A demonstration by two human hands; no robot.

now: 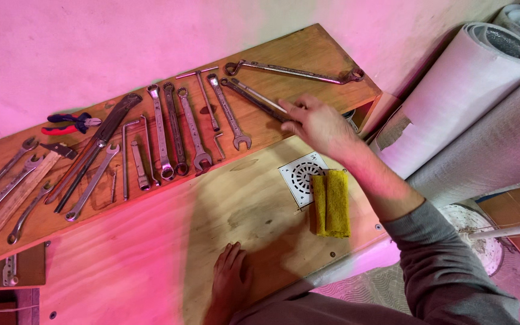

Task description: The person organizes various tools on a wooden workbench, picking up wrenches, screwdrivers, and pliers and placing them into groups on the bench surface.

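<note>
- Left hand (pixel 231 278): flat on the lower board (pixel 151 241), palm down, fingers together and pointing to 12 o'clock. It holds nothing.
- Yellow cloth (pixel 330 203): folded, lying at 2 o'clock from the left hand, near the board's right edge. It touches and partly overlaps the right side of the white drain grate (pixel 299 176).
- Right forearm: grey sleeve, entering from 5 o'clock and crossing above the cloth toward 11 o'clock.
- Right hand (pixel 315 123): over the upper board (pixel 308 45), at 12 o'clock from the grate. Fingertips are pinched on one end of a wrench (pixel 254 96).
- Wrench: lies on the upper board, right of centre. Long axis runs from 10 o'clock to 4 o'clock; the free end points to 10 o'clock, the 4 o'clock end is under the fingers. A second similar spanner lies just beside it, nearly parallel; whether the fingers also touch that one cannot be told.
- Long ring spanner (pixel 296 72): at 12 o'clock from the right hand, near the far edge, axis close to 9–3 o'clock.
- Spanner row (pixel 176 129): at 9 o'clock from the right hand, axes near 12–6 o'clock.
- Pliers (pixel 67 123): red and blue handles, far left, beside the wall (pixel 91 36).
</note>
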